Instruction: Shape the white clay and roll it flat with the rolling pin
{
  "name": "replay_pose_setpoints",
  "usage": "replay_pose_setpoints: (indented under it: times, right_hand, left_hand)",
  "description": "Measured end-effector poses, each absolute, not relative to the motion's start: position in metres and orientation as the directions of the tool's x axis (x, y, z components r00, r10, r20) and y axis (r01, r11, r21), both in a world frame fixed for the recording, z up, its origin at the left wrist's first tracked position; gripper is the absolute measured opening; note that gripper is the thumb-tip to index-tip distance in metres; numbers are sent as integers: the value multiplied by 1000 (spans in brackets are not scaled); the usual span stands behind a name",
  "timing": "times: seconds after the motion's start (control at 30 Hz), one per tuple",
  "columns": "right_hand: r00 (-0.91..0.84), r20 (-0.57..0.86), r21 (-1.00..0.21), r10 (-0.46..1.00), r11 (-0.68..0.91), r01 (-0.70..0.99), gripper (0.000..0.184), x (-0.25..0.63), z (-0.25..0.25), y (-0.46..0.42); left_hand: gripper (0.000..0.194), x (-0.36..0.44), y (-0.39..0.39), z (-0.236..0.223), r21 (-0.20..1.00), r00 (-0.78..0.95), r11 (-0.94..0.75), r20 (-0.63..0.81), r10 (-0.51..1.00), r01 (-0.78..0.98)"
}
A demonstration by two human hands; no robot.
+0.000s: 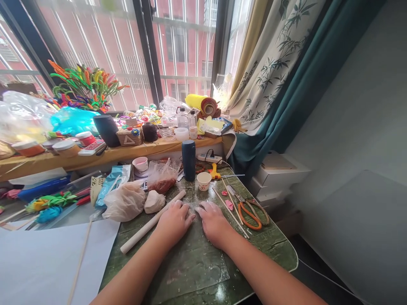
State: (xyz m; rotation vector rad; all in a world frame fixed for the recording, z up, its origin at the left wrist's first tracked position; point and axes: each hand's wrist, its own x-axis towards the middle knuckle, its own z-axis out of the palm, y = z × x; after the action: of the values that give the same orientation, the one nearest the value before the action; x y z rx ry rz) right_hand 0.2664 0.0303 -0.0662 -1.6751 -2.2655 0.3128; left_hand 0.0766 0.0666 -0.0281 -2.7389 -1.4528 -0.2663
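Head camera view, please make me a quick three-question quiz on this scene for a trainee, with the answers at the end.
1. True or false: the orange-handled scissors lie to the right of the right hand.
2. Which of these is nearest the left hand: A, the power strip; B, the pale rod; C, the scissors?
3. Fill in: the glue gun near the paper cup is mostly ____ in colour.

Key: 1, true; 2, B; 3, yellow.
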Motion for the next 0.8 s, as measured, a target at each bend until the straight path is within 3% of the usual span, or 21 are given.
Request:
replay_pose_setpoints:
  times: [0.1,0.2,0.27,0.57,0.8]
  right_hand:
    - [-267,123,-360,956,294,885,49,267,-65,31]
    - [-264,128,-366,956,293,883,49,267,-65,31]
    - [-264,127,-368,956,293,883,51,268,-66,32]
    - [-248,117,-369,962,273,888,51,267,-69,33]
    - [-217,112,-354,970,243,903,58,265,-68,35]
  left_hand:
    - [37,78,70,-27,90,561,-589,218,799,803]
    - [22,84,81,-37,154,575,-638,313,756,755]
    - [25,88,89,-48,175,563,-635,330,758,753]
    - [20,94,84,-56,234,506,-588,330,797,774]
    - [11,83,78,-42,329,637,-692,272,721,643]
